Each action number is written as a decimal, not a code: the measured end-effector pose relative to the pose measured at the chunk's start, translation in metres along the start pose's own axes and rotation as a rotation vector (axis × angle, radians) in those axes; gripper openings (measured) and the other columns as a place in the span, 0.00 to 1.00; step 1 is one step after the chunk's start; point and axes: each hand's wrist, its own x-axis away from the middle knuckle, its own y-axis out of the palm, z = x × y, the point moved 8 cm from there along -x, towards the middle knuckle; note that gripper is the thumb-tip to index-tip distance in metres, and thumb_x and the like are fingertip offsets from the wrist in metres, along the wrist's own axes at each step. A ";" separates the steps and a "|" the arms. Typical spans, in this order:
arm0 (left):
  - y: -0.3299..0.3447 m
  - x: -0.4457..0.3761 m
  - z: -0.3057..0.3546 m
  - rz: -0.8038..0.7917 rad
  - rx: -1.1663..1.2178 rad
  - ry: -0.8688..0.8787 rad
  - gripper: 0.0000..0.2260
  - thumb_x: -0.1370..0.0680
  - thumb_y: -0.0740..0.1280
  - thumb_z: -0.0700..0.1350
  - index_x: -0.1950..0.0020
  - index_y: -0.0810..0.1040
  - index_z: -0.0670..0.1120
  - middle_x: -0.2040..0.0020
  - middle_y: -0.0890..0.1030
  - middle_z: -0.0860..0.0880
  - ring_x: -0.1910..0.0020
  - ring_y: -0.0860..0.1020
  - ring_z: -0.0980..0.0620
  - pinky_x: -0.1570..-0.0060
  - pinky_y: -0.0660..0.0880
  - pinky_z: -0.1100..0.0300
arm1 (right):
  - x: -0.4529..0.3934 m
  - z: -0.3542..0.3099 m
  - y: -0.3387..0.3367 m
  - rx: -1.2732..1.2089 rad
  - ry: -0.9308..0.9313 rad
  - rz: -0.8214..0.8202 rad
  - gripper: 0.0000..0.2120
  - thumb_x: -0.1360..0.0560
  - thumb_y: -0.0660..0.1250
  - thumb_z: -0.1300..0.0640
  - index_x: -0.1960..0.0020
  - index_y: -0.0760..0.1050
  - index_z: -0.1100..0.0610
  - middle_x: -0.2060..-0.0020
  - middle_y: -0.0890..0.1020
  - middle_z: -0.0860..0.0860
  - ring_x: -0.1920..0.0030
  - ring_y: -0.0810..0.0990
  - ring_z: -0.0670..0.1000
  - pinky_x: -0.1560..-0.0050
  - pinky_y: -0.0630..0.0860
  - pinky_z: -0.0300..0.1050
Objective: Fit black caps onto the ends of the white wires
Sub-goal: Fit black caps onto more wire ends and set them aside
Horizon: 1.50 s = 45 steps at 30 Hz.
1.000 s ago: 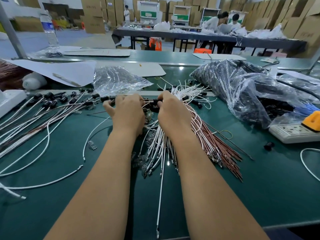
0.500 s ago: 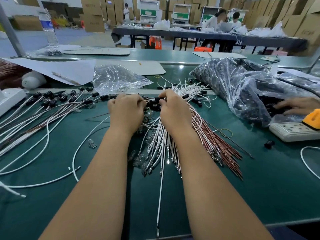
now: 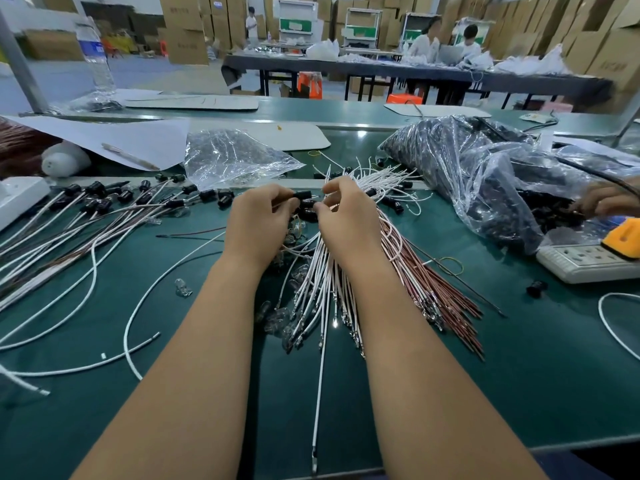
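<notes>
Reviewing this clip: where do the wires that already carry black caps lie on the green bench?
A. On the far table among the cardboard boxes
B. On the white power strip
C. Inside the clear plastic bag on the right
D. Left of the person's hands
D: the capped white and brown wires are fanned out on the green bench, left of the left hand, black caps pointing away.

both forearms are bare from the near edge up to the wrists. the left hand (image 3: pixel 258 221) and right hand (image 3: pixel 349 221) are bare too, without gloves or rings.
</notes>
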 end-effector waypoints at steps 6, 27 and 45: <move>-0.002 0.000 0.000 0.017 0.019 0.000 0.07 0.23 0.68 0.41 0.48 0.83 0.42 0.56 0.83 0.47 0.57 0.80 0.51 0.53 0.75 0.59 | -0.001 -0.001 -0.001 -0.040 0.020 0.022 0.05 0.24 0.63 0.60 0.52 0.78 0.57 0.63 0.78 0.45 0.60 0.76 0.47 0.61 0.71 0.38; 0.006 0.003 -0.004 -0.051 0.168 -0.069 0.03 0.21 0.66 0.42 0.54 0.79 0.47 0.64 0.82 0.53 0.66 0.79 0.55 0.64 0.73 0.64 | -0.002 0.007 -0.007 -0.308 0.111 0.088 0.04 0.21 0.64 0.62 0.55 0.75 0.57 0.64 0.79 0.51 0.62 0.80 0.52 0.58 0.76 0.41; 0.010 0.004 -0.005 -0.083 0.224 -0.095 0.03 0.21 0.66 0.41 0.54 0.78 0.47 0.63 0.83 0.51 0.63 0.80 0.52 0.59 0.77 0.57 | -0.003 0.005 -0.007 -0.369 0.091 0.091 0.06 0.23 0.66 0.62 0.58 0.77 0.56 0.63 0.81 0.53 0.59 0.82 0.57 0.54 0.80 0.51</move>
